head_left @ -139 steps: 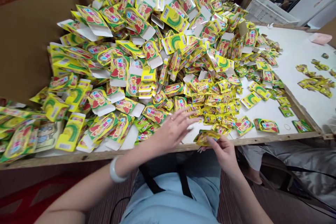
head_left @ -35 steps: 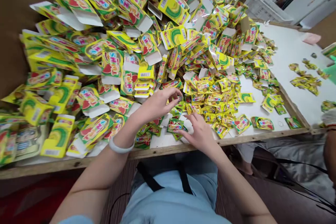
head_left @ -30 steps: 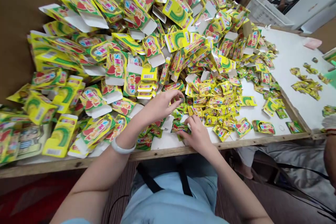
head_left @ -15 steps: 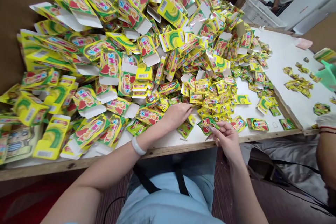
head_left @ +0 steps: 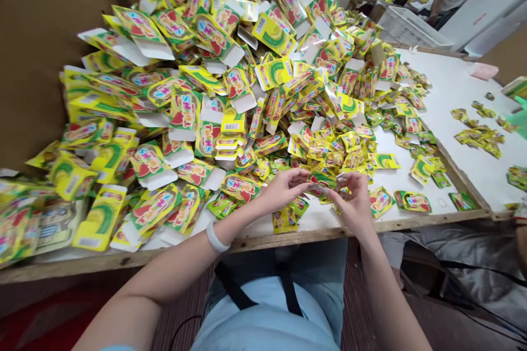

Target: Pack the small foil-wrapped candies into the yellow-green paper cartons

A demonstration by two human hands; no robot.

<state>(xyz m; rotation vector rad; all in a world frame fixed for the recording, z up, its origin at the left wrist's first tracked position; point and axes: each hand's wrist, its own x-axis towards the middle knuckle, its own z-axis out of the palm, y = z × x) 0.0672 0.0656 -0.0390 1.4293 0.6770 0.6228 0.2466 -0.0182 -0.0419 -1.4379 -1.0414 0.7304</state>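
Observation:
Near the table's front edge, my left hand (head_left: 287,189) has its fingers curled beside a green box with a watermelon picture (head_left: 321,180). My right hand (head_left: 353,196) is bent round the other end of that box, thumb towards the left hand. Both hands hold the box between them. Small yellow packets (head_left: 284,220) lie on the white table just below my left hand. Behind the hands is a heap of small yellow packets (head_left: 325,148), and a large pile of yellow and green boxes (head_left: 185,112) rises at the left and back.
A wooden rim (head_left: 263,242) runs along the table front. At the right, a wooden divider (head_left: 459,170) separates a second table part with packet clusters (head_left: 480,137). A white crate (head_left: 411,27) and a person's arm (head_left: 435,8) are at the back right.
My hands have come closer together around the green box. Yellow packets now lie below my left hand. The view has shifted slightly, with the pile appearing further right.

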